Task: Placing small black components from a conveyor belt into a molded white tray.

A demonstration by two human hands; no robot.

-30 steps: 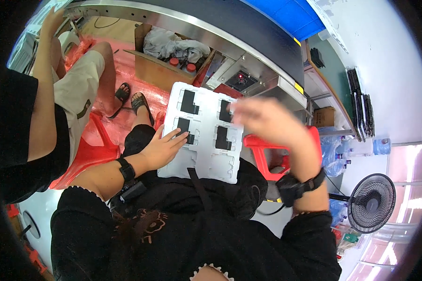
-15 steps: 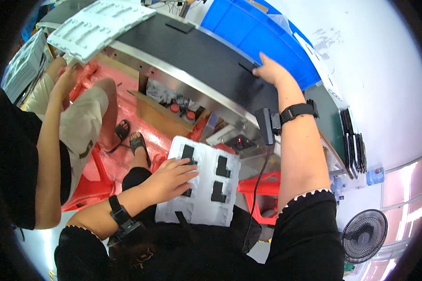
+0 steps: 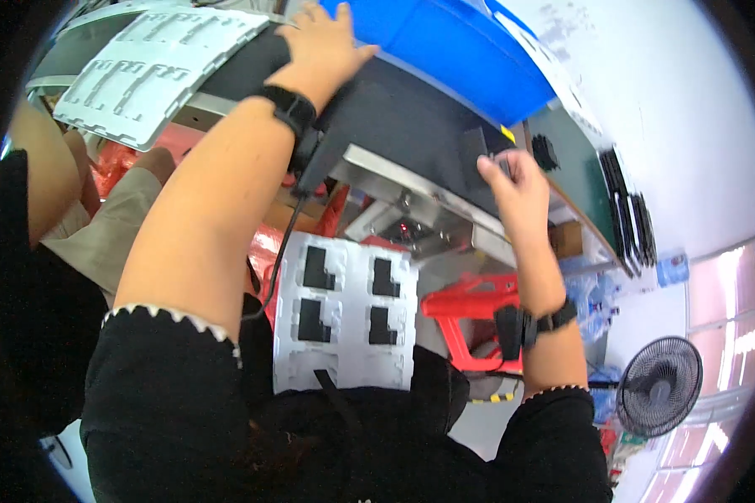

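My left hand [image 3: 323, 50] reaches over the far part of the black conveyor belt [image 3: 394, 109], fingers spread, with nothing visible in it. At the belt's right end, my right hand [image 3: 522, 189] is closed, thumb against fingers, on a thin black flat piece [image 3: 475, 152], partly hidden by the fingers. A white moulded tray [image 3: 349, 335] rests on my lap. Several black L-shaped flat pieces [image 3: 315, 268] lie in its recesses, and its nearest recesses hold none. A dark strap hangs over the tray's near edge.
A blue bin [image 3: 453, 50] stands behind the belt. Another white tray [image 3: 155, 75] lies at the belt's left end, near a seated person [image 3: 113, 214]. A red stool [image 3: 470, 314] is below right. A cable [image 3: 281, 260] hangs from my left wrist device. A black fan [image 3: 658, 387] stands far right.
My left hand has left the tray and moved up over the belt. My right hand has drawn back toward me and right, now holding a black flat piece.
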